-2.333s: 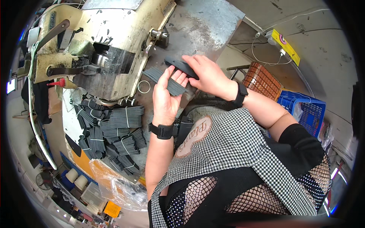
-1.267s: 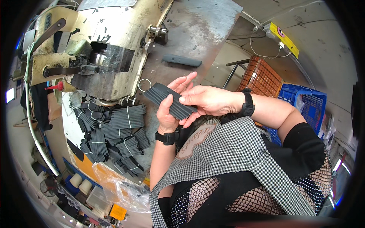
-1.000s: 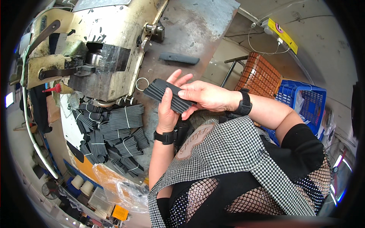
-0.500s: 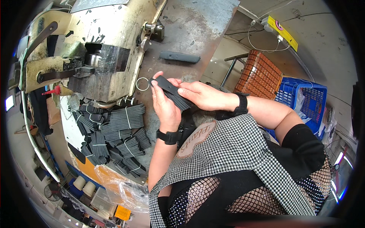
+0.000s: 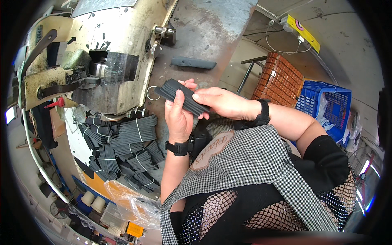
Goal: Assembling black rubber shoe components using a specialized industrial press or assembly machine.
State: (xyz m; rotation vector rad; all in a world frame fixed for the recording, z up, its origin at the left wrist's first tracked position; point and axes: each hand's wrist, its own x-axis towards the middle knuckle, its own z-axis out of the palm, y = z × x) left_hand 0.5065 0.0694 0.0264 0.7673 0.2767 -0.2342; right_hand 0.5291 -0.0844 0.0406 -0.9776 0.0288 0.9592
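Note:
A small stack of dark grey-black flat strips (image 5: 183,98) is held between my two hands above the metal tabletop. My left hand (image 5: 179,120) closes around its near left side, with the thumb laid on the strips. From the right, my right hand (image 5: 220,103) grips the other end, thumb on top and fingers underneath. A pale elastic ring (image 5: 153,93) shows just beyond the left end of the stack; whether it touches the strips I cannot tell. Below and left, several banded bundles of similar strips (image 5: 138,130) lie piled on the table.
A worn cream machine (image 5: 118,24) with a metal lever fills the upper left. One dark strip-shaped piece (image 5: 193,62) lies on the metal tabletop (image 5: 204,24). To the right stand a brown woven-slat chair (image 5: 277,79) and a blue plastic crate (image 5: 322,98). Clear plastic wrap (image 5: 132,200) lies lower left.
The stack has turned so that its layered strip edges show. My left hand's fingers have shifted, its thumb now across the strips, while my right hand keeps nearly the same place.

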